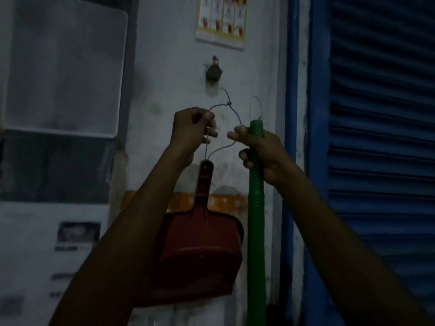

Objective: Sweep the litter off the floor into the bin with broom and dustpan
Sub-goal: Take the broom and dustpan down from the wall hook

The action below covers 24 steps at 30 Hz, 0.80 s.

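A red dustpan (202, 252) hangs upright against the white wall from a thin wire loop (231, 111) tied through its handle. My left hand (191, 132) pinches that wire just above the handle. My right hand (261, 154) grips the green broom handle (256, 220) near its top, forefinger and thumb reaching toward the wire. The broom stands upright right of the dustpan, with its own small wire loop (256, 107) on top. Its bristles are out of view. A dark wall hook (213, 70) sits above both hands, and the dustpan's wire ends just below it.
A blue louvred shutter (381, 137) and its frame fill the right side. A white board (63, 69) hangs at upper left, with papers (54, 255) below it. A yellow poster (222, 18) is on the wall above the hook. The light is dim.
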Each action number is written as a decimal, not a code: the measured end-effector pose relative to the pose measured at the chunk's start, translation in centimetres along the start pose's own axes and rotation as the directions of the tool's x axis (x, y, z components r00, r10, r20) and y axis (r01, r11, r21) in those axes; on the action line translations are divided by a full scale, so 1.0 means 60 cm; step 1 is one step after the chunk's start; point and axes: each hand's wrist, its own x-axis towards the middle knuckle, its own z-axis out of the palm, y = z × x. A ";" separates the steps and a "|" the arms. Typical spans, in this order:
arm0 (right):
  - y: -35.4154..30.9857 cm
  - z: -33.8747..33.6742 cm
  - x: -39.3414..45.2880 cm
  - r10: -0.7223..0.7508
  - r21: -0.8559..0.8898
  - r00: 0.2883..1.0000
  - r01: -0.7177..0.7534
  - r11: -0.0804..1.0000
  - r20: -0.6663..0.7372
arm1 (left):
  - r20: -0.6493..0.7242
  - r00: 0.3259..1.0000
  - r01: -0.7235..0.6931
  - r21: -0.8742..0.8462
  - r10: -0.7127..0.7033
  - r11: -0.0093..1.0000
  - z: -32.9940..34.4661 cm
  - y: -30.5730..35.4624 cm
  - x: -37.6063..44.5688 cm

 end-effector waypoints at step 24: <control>0.434 -0.093 -0.741 0.680 -0.411 0.732 -0.630 0.659 -0.032 | 0.342 0.762 0.623 -0.157 -0.550 0.766 -0.071 -0.075 -0.621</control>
